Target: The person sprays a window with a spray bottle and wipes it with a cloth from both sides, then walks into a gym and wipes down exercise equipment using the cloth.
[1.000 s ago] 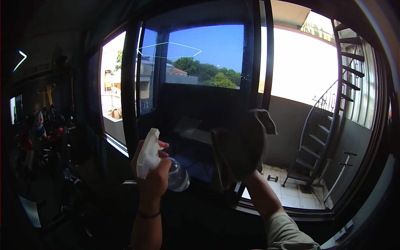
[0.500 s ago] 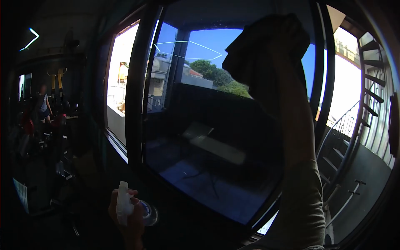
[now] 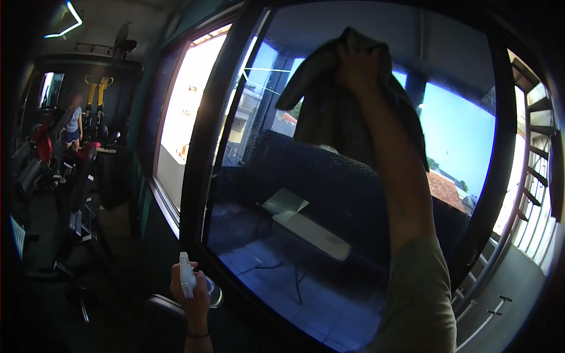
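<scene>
My right hand point(image 3: 358, 66) is raised to the upper part of a dark-framed window pane point(image 3: 329, 194), its fingers pressed on a dark cloth point(image 3: 329, 117) that hangs down over the glass. Low and left of the pane, my left hand point(image 3: 197, 294) is closed round a spray bottle with a white trigger head point(image 3: 187, 275) and a clear body point(image 3: 215, 292). Small drops show on the glass below and beside the cloth.
Another person point(image 3: 73, 122) stands at the far left among gym machines point(image 3: 79, 206). A second window opening point(image 3: 191, 100) is left of the pane. Outside at the right are a spiral staircase point(image 3: 537, 147) and a grey wall point(image 3: 518, 282). A bench point(image 3: 312, 235) shows in the glass.
My right hand rose with the cloth onto the pane, then shifted left across its upper part. The left hand dropped lower with the bottle. The view has turned left.
</scene>
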Demonstrator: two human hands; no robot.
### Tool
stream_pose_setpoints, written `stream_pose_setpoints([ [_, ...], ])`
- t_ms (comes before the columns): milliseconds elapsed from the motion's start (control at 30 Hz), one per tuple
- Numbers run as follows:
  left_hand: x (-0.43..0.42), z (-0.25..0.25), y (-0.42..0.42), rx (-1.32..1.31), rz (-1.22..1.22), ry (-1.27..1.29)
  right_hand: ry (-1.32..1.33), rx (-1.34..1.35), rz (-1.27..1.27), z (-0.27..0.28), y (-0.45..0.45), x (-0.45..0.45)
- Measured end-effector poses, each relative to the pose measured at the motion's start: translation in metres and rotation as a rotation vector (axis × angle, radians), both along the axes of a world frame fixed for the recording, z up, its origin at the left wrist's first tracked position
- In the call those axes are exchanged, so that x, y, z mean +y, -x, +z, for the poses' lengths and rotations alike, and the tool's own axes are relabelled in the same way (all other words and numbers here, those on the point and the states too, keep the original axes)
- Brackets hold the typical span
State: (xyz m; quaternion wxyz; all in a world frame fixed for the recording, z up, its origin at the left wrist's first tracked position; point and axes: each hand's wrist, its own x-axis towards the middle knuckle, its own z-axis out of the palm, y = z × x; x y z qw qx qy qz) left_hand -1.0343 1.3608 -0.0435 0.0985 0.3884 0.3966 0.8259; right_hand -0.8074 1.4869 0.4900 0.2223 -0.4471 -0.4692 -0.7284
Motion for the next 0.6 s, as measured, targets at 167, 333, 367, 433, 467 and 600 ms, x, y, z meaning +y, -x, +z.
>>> stream_pose_setpoints([
  [167, 0.022, -0.063, 0.02, 0.001, 0.113, 0.107, 0.181, 0.14, -0.081, -0.077, -0.015, -0.059],
  [333, 0.04, -0.123, 0.028, -0.019, 0.102, 0.181, 0.001, 0.242, -0.227, -0.04, -0.101, -0.124],
  [367, 0.044, -0.129, 0.03, -0.044, 0.096, 0.186, -0.021, 0.297, -0.254, -0.021, -0.118, -0.132],
  [433, 0.049, -0.133, 0.034, -0.031, 0.121, 0.17, -0.257, 0.196, -0.239, 0.014, -0.154, -0.134],
  [467, 0.05, -0.133, 0.034, -0.023, 0.135, 0.169, -0.327, 0.173, -0.245, 0.041, -0.177, -0.127],
  [600, 0.057, -0.139, 0.04, 0.093, 0.207, 0.247, -0.407, 0.352, -0.327, 0.081, -0.149, -0.1],
])
